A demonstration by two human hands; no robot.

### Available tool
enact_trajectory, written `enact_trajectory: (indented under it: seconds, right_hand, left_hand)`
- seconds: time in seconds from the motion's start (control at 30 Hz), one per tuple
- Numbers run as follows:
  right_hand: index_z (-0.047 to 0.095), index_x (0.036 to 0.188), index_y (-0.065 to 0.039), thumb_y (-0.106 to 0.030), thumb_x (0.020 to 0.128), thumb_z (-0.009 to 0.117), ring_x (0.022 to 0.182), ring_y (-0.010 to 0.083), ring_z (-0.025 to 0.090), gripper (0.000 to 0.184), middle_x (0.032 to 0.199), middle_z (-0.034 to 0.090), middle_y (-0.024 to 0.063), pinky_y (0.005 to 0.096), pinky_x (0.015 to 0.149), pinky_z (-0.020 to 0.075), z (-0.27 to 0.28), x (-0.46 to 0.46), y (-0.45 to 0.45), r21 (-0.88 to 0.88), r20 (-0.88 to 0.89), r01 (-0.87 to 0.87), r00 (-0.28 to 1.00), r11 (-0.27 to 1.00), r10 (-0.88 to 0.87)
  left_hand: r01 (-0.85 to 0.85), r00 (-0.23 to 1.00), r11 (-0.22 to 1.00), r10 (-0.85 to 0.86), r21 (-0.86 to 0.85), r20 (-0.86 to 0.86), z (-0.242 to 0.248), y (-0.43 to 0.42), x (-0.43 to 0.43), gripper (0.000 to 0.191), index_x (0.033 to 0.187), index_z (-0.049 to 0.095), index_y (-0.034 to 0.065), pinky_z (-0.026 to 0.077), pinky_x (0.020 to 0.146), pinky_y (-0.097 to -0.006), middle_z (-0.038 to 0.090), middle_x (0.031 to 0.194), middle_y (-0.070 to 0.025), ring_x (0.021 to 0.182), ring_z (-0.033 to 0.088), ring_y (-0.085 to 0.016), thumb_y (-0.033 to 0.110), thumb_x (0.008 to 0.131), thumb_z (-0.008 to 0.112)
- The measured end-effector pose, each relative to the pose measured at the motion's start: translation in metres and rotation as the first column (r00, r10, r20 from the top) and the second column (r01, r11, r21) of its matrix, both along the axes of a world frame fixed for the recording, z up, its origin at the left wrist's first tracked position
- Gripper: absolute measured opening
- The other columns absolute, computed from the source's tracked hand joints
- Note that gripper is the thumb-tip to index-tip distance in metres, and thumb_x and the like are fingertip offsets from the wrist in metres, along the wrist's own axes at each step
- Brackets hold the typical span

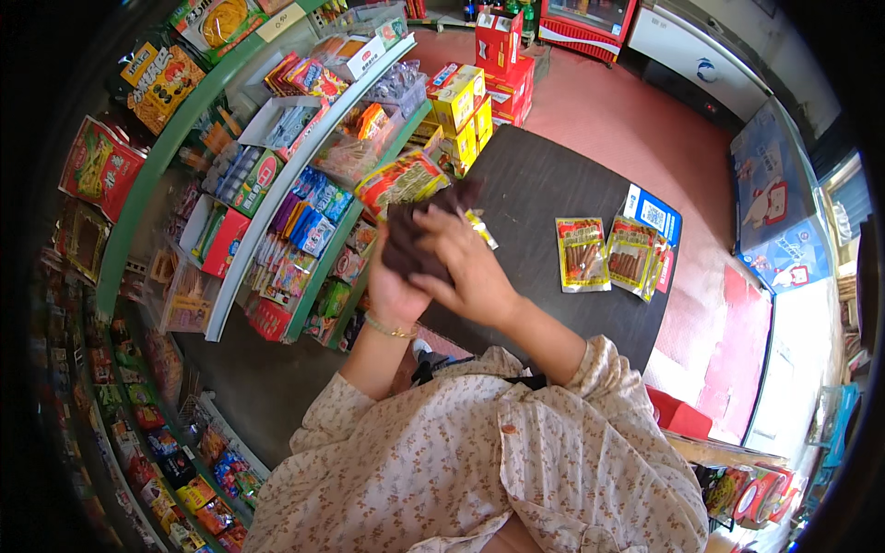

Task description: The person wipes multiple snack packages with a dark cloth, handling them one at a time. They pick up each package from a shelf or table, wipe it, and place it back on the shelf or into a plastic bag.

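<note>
A dark brown cloth (415, 242) is bunched between my hands, above the left part of a dark tabletop (532, 180). My left hand (394, 290), with a bracelet at the wrist, supports the cloth from below and the left. Across its front and right side lies my right hand (463, 263), fingers spread and slightly blurred. A red and yellow snack packet (403, 183) shows just beyond the cloth; whether a hand holds it I cannot tell. Another packet's edge (482, 228) peeks out behind my right hand. Farther right on the table lie a snack packet (583, 254) and several overlapping packets (630, 256).
Shelves of packaged snacks (269, 214) curve along the left. Yellow cartons (456, 104) and red cartons (508, 86) are stacked beyond the table. A blue and white printed code card (650, 213) lies at the table's right edge. A white chest freezer (698, 59) stands at the upper right.
</note>
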State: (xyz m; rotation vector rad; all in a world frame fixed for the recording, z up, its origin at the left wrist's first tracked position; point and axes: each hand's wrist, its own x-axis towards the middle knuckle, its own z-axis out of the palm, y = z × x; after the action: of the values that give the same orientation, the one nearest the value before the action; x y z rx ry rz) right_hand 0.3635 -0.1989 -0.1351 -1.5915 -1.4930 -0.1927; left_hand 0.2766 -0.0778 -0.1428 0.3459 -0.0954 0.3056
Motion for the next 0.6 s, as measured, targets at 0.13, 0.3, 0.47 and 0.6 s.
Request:
enact_trajectory:
  seconds: [0.13, 0.3, 0.47, 0.6]
  right_hand:
    - [0.054, 0.108, -0.003, -0.014, 0.080, 0.072, 0.117, 0.0354, 0.051, 0.035, 0.124, 0.054, 0.0193, 0.0455, 0.101, 0.0388, -0.040, 0.009, -0.021, -0.014, -0.175, 0.043, 0.984, 0.999, -0.045]
    - [0.049, 0.122, 0.001, -0.017, 0.095, 0.060, 0.092, 0.0219, 0.061, 0.034, 0.106, 0.061, 0.0151, 0.0323, 0.086, 0.0480, -0.030, 0.024, -0.039, 0.005, -0.673, 0.476, 0.652, 0.879, -0.349]
    - [0.056, 0.128, -0.010, -0.019, 0.074, 0.076, 0.125, 0.0384, 0.043, 0.058, 0.132, 0.044, 0.0193, 0.0486, 0.105, 0.0342, 0.031, -0.012, -0.029, 0.075, -0.115, 0.171, 0.980, 0.982, -0.162]
    - [0.065, 0.102, -0.007, -0.027, 0.078, 0.074, 0.107, 0.0345, 0.057, 0.032, 0.115, 0.060, 0.0129, 0.0469, 0.090, 0.0451, 0.045, 0.005, 0.009, 0.109, -0.054, 0.242, 0.970, 0.964, -0.237]
  left_hand:
    - [-0.158, 0.977, 0.983, 0.170, 0.098, -0.126, 0.011, 0.019, -0.012, 0.056, 0.142, 0.039, 0.0085, 0.035, 0.109, -0.0436, 0.048, 0.140, -0.0092, 0.127, 0.048, -0.026, 0.047, 0.102, 0.033]
    - [-0.216, 0.963, 0.956, 0.242, 0.198, -0.116, 0.018, 0.025, -0.014, 0.054, 0.144, 0.036, 0.0087, 0.032, 0.111, -0.0467, 0.044, 0.145, -0.0102, 0.132, 0.043, -0.028, 0.044, 0.104, 0.030]
    - [0.128, 0.988, 0.990, -0.133, 0.059, 0.085, 0.011, -0.009, 0.006, 0.054, 0.145, 0.034, 0.0070, 0.032, 0.112, -0.0437, 0.043, 0.145, -0.0096, 0.132, 0.042, -0.026, 0.041, 0.103, 0.032]
    - [0.135, 0.991, 0.991, -0.134, 0.026, -0.024, 0.009, -0.045, 0.004, 0.051, 0.145, 0.033, 0.0066, 0.031, 0.112, -0.0430, 0.042, 0.145, -0.0091, 0.133, 0.041, -0.025, 0.037, 0.104, 0.031]
